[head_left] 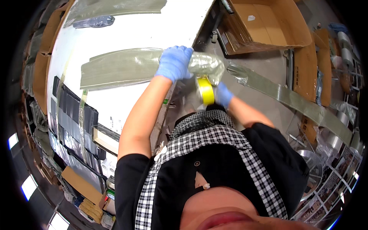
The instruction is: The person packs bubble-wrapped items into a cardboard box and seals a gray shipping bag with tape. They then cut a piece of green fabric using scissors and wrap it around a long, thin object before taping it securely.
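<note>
Closest to me, my checked apron [214, 145] is filling the lower view. My left hand [174, 63], blue-gloved, is gripping a clear plastic bundle [207, 65] at the white table's edge [191, 34]. My right hand [223, 95] is curling around a yellow tape roll [206, 90] just below it. Beyond my right hand, an open cardboard box [268, 27] is sitting nearly empty, with bare floor between. A long grey-green strip [299, 101] is trailing rightward.

A long grey-green strip in clear plastic wrap [207, 66] drapes over the white table's [153, 23] edge; a yellow tape roll [206, 91] stands just below the edge.
</note>
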